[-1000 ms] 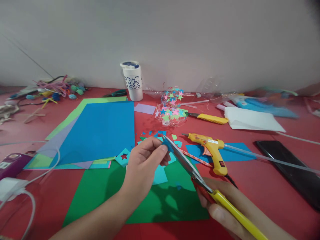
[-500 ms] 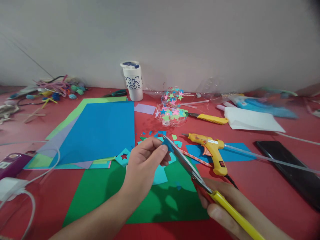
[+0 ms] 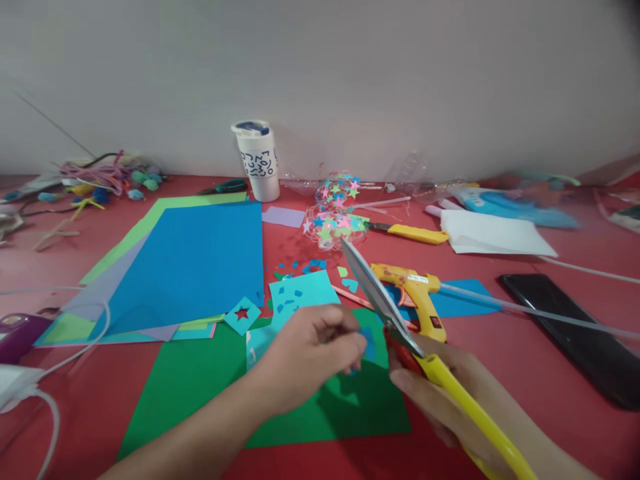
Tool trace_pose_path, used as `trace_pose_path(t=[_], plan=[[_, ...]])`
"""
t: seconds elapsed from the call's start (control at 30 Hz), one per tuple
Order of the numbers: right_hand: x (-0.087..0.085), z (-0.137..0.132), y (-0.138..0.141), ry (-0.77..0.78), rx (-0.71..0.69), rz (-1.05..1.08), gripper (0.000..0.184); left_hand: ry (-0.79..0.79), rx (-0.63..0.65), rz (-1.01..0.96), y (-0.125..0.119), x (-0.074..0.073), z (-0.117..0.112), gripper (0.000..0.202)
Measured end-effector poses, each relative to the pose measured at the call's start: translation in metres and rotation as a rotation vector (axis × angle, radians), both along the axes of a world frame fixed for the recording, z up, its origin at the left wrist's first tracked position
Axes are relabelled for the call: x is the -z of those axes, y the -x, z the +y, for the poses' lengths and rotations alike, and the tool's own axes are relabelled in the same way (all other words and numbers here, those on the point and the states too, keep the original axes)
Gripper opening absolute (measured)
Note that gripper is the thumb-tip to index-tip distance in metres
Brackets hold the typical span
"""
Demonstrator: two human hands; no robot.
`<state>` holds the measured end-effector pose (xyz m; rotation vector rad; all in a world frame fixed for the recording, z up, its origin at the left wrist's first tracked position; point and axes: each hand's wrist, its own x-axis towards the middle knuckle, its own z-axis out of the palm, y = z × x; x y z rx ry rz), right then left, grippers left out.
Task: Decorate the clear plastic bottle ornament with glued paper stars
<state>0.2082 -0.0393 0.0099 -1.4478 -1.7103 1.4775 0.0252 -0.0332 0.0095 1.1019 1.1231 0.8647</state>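
Note:
My right hand (image 3: pixel 430 387) grips a pair of scissors (image 3: pixel 383 300) with yellow and red handles. Their blades point up and away, close together. Over the green sheet (image 3: pixel 200 393), my left hand (image 3: pixel 320 353) has its fingers curled in a pinch. A small piece of blue paper (image 3: pixel 369 343) shows at its fingertips, partly hidden and blurred. Beneath and beyond that hand lie light-blue paper pieces (image 3: pixel 313 288) with small blue scraps on them. To their left is a light-blue square (image 3: pixel 231 321) with a star-shaped hole.
A yellow glue gun (image 3: pixel 423 300) lies right of the scissors, near a black phone (image 3: pixel 565 333). Farther back are a yellow cutter knife (image 3: pixel 417 233), star-covered clear decorations (image 3: pixel 335 223) and a white tumbler (image 3: pixel 257 160). Coloured sheets (image 3: pixel 195 260) are stacked at left.
My left hand has dropped lower and nearer to me, away from the scissor blades, with the blue paper. The scissors stay in my right hand, their blades tilted more upright. The view has shifted slightly.

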Motion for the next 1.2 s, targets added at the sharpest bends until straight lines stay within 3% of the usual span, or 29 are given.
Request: trace_pose_path(t=[0.1,0.2,0.37,0.5,0.7,0.87,1.2], plan=[[0.004,0.002,-0.001,0.056,-0.001,0.009,0.028,-0.026,0.241,0.173,-0.005,0.003,-0.006,0.013],[0.007,0.001,0.001,0.097,-0.014,0.015,0.019,-0.085,0.312,0.247,-0.009,0.004,-0.009,0.013],[0.004,-0.003,0.008,-0.013,0.046,0.011,0.015,-0.042,0.198,0.183,-0.011,0.007,-0.007,0.013],[-0.005,-0.003,0.009,0.024,0.130,-0.031,0.012,0.098,0.149,-0.022,-0.011,0.010,-0.006,0.008],[-0.006,-0.001,0.005,0.042,0.106,0.014,0.011,0.197,0.063,-0.198,-0.014,0.009,-0.005,0.020],[-0.005,-0.003,0.005,-0.067,0.117,0.013,0.017,0.220,0.037,-0.233,-0.017,0.010,-0.006,0.025],[-0.009,-0.003,0.010,0.025,0.119,-0.022,0.012,0.186,0.027,-0.242,-0.017,0.007,-0.007,0.022]])
